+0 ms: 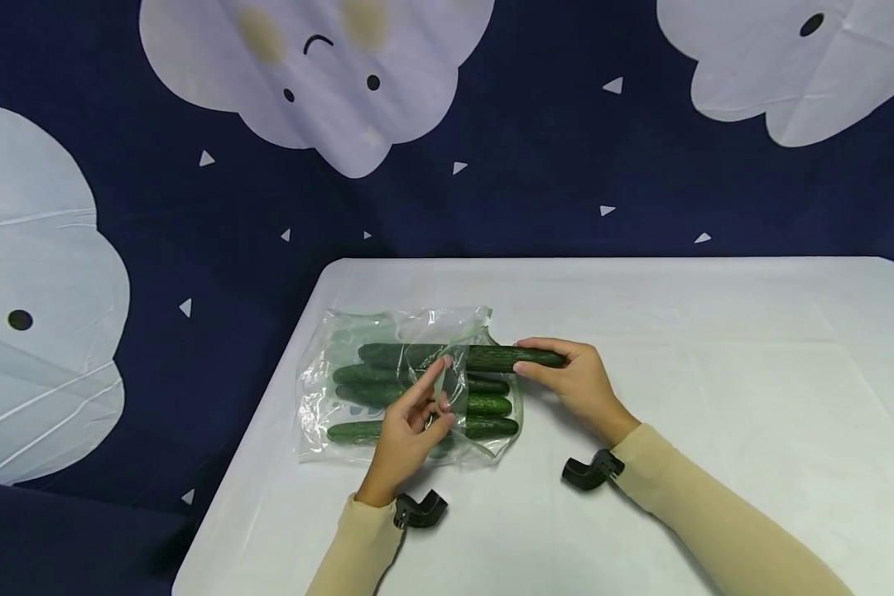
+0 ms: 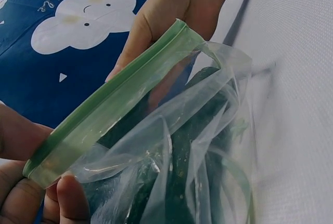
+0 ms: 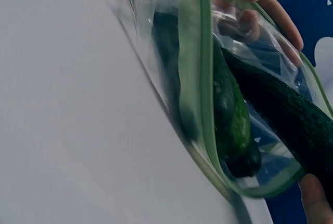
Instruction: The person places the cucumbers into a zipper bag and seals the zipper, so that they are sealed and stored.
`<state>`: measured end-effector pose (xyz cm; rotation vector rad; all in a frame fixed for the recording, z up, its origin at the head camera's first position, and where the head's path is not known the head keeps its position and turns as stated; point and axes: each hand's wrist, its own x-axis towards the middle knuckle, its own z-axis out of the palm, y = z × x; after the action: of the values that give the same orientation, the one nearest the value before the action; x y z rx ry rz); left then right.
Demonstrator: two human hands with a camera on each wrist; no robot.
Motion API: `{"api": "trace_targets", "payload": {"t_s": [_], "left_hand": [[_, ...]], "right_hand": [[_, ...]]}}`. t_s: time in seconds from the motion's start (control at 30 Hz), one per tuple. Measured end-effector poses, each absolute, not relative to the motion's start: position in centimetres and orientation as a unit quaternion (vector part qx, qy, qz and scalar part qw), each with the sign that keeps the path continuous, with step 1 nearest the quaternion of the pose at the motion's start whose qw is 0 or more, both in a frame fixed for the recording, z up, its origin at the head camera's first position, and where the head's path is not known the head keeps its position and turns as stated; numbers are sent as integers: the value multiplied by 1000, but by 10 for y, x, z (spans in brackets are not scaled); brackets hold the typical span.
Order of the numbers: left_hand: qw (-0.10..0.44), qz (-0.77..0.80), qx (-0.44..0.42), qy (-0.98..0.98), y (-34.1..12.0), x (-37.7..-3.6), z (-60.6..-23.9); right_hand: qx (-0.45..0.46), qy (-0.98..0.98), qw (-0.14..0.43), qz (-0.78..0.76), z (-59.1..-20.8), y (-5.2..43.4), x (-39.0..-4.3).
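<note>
A clear zip bag with a green zip edge lies on the white table, several dark green cucumbers inside. Its mouth gapes open toward the right. My right hand grips the right end of one cucumber, whose left part is within the bag. My left hand pinches the zip edge at the mouth between thumb and fingers, its index finger stretched along the film. In the right wrist view, the held cucumber slants through the mouth above other cucumbers.
The white tabletop extends to the right of the bag. Behind the table hangs a dark blue cloth with printed clouds. A black wrist camera sits on the left wrist, and another black wrist camera on the right.
</note>
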<state>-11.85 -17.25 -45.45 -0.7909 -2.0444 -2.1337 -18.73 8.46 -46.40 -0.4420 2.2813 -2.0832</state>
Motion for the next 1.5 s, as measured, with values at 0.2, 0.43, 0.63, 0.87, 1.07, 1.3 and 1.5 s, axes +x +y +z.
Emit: {"api": "trace_targets", "payload": {"t_s": [0.2, 0.43, 0.63, 0.87, 1.07, 1.3, 1.5], "left_hand": [[36, -694, -261, -670, -172, -119, -456], [35, -691, -260, -673, -172, -121, -455], [36, -689, -264, -674, -169, -124, -452], [33, -688, -255, -678, -168, -124, -453], [30, -688, -241, -684, -171, -122, -452], [20, -691, -241, -681, -173, -122, -451], [24, -691, -246, -680, -174, -120, -451]], "right_hand": [[-141, 727, 2, -672, -478, 77, -191], [-132, 723, -6, -678, -478, 69, -187], [-125, 727, -11, -675, -468, 68, -179], [-122, 737, -30, -665, -446, 67, -164], [-122, 725, -26, -677, -465, 54, -174], [-142, 729, -19, -669, -476, 40, -187], [-143, 729, -3, -670, -460, 32, -186]]}}
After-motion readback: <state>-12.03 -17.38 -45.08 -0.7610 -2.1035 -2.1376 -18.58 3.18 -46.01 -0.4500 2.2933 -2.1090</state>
